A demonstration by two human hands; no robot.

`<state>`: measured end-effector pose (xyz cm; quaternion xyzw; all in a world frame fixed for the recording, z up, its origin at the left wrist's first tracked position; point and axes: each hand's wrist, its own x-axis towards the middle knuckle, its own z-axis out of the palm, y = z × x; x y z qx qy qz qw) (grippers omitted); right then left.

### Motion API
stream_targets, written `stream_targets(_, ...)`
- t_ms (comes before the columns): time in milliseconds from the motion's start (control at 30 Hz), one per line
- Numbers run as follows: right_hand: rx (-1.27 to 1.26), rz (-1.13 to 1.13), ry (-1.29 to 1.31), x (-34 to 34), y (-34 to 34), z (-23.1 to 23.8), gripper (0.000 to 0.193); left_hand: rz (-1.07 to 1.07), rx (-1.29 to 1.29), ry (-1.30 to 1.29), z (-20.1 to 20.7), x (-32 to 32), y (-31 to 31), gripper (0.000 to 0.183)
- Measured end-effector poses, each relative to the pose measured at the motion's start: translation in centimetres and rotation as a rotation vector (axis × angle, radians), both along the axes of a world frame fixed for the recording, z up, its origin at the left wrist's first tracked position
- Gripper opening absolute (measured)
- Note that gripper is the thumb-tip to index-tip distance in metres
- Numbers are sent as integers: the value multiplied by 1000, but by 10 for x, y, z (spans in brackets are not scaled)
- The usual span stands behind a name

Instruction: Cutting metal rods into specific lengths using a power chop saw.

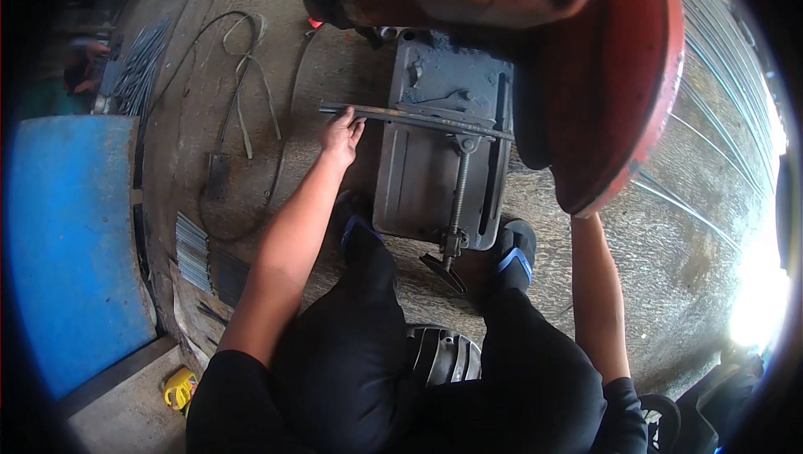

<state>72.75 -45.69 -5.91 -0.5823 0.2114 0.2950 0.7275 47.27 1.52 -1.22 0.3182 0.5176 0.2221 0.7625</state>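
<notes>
The red cut-off saw (619,77) is the biggest thing before me, its scuffed, round-edged guard looming at upper right. Under it sits the saw's dull grey base (418,182), between my feet on the floor (669,320), dark grit scattered at its far end. My right forearm (595,287) runs up behind the guard, which hides my right grip; I cannot tell what it does. Across the base lie the thin metal bars (418,117), straight, dark grey and side by side, with rusty brown patches along the top and their near-left ends jutting past the base. The threaded clamp screw (462,186) meets them from my side. My left grip (341,138) is closed around the bars near those jutting ends.
</notes>
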Motion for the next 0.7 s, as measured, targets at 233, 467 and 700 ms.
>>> stream_targets(233,-85,112,163,-24,30,92,34,-5,-6,-23,-4,1,1,14)
stream_targets(467,-676,438,-867,23,86,314,47,16,-5,-10,1,3,-4,15)
stream_targets(700,-446,516,-1334,54,191,465,37,69,20,-29,8,5,-12,16)
